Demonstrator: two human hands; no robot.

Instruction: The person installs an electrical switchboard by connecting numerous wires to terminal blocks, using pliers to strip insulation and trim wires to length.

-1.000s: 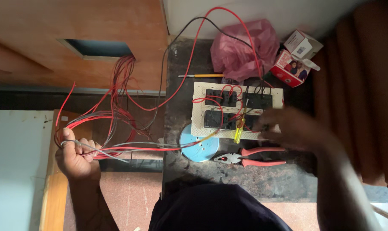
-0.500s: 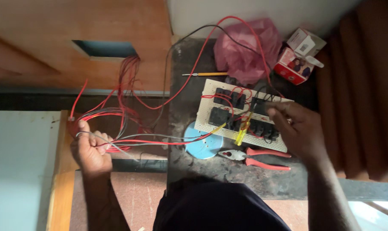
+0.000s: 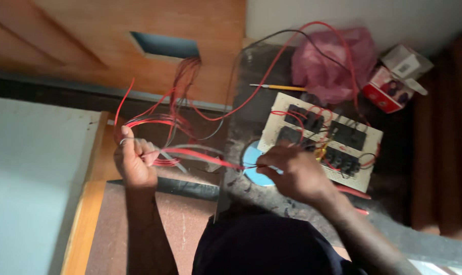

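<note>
My left hand is closed around a bundle of red, grey and black wires that comes out of a rectangular cut-out in a wooden panel. My right hand pinches the same wires near their ends, just in front of a cream switch board fitted with black switches and red wiring. The board lies on a dark stone slab. A light blue disc shows partly under my right hand.
A pink plastic bag and a red and white carton sit at the slab's far side. A yellow-handled screwdriver lies beside the board. Red plier handles peek out behind my right wrist. A pale surface fills the left.
My right hand has moved left off the switch board onto the wires, covering the pliers. My left hand still holds the bundle. The view has shifted and blurred a little.
</note>
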